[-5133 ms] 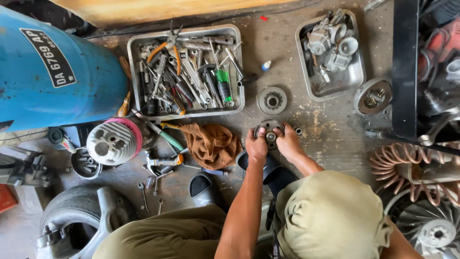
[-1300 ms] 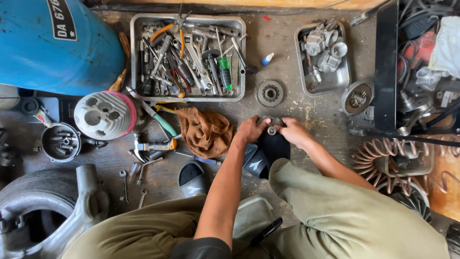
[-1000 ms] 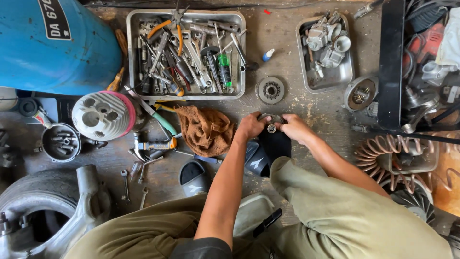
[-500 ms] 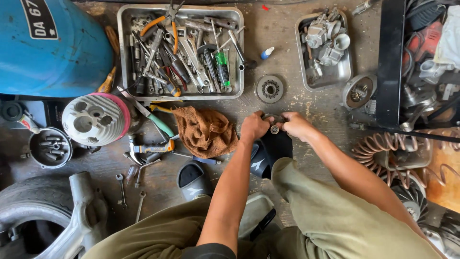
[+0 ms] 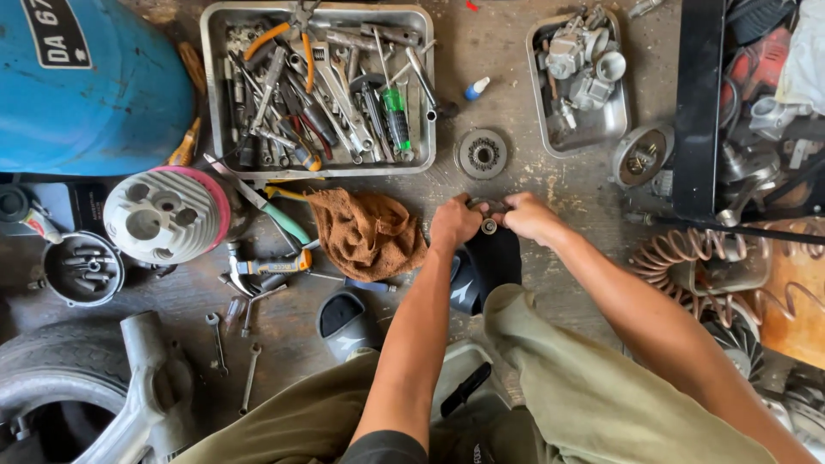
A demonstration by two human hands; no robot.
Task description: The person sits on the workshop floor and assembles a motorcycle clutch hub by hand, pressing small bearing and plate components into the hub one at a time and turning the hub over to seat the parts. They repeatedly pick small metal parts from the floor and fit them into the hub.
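Note:
My left hand and my right hand meet over the floor, both gripping a small round metal part between them, just above my black sandal. The part is mostly hidden by my fingers. A toothed metal disc lies on the floor a little beyond my hands. A crumpled brown rag sits just left of my left hand.
A steel tray of wrenches, pliers and screwdrivers stands at the back. A smaller tray with carburettor parts is back right. A blue tank, a finned cylinder head, a tyre and loose wrenches crowd the left.
My hands have stayed together on the small part; the view has drifted slightly, so everything sits a little lower and further right than before.

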